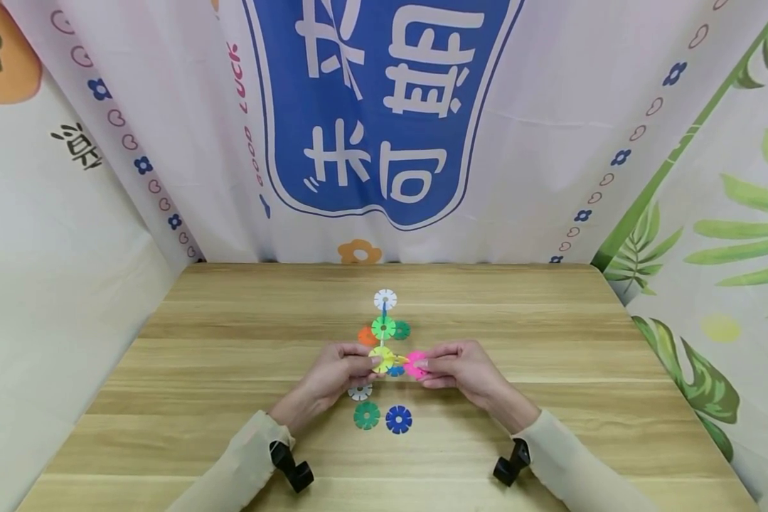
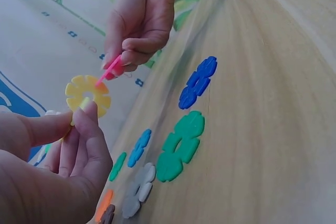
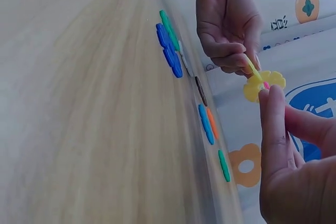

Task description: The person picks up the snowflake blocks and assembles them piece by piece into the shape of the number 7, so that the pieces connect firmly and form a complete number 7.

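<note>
A chain of slotted plastic snowflake discs hangs between my hands. In the head view it runs from a white disc (image 1: 385,299) through a light green disc (image 1: 383,328) to a yellow disc (image 1: 376,363). My left hand (image 1: 333,373) pinches this yellow disc between thumb and fingers. A second yellow disc (image 2: 76,85), edge-on in the head view, joins it to a pink disc (image 1: 413,366). My right hand (image 1: 470,370) pinches the pink disc, its edge meeting the second yellow disc's slot in the left wrist view. Fingers hide part of the pink disc.
Loose discs lie on the wooden table (image 1: 230,327): green (image 1: 367,415), dark blue (image 1: 399,419) and grey-white (image 1: 360,392) near me, orange (image 1: 365,336) and another green (image 1: 402,330) beyond. A brown disc (image 2: 107,215) shows by the orange one. A printed curtain (image 1: 537,163) hangs behind.
</note>
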Tool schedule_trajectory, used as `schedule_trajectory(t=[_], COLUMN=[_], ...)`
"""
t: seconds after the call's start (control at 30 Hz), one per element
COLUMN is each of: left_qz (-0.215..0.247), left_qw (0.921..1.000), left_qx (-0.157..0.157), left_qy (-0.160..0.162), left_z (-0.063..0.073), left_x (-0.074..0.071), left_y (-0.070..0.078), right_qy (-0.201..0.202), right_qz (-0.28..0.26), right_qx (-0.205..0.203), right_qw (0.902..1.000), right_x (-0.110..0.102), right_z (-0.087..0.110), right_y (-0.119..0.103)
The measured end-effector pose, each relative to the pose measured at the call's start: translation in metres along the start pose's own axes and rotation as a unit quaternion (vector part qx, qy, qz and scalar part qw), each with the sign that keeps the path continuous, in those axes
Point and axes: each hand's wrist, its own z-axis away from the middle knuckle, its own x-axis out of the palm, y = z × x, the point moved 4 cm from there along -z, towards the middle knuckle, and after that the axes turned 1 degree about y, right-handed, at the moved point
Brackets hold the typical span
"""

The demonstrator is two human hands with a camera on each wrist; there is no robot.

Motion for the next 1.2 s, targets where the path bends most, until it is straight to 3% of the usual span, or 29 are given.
schedule_trajectory(t=[0.27,0.73,1.2], left_qz=[-0.011,-0.012,0.001], left_qw=[0.9998,0.9998,0.9992], left_qx=[-0.009,-0.016,-0.039], left_qy=[0.013,-0.005,-0.001], left_z=[-0.001,0.003,0.002], left_x=[-0.001,0.001,0.004], left_y=[-0.003,-0.005,-0.007], right_qy=[-0.002,-0.005,0.022], right_qz=[0.016,0.035,0.079], right_qx=[0.007,0.025,-0.003], right_qw=[0.9998,0.9991,0.9966], right_x=[0.004,0.011,0.014], right_z=[-0.002,-0.001,0.001], right_y=[0.001,-0.001,-0.005])
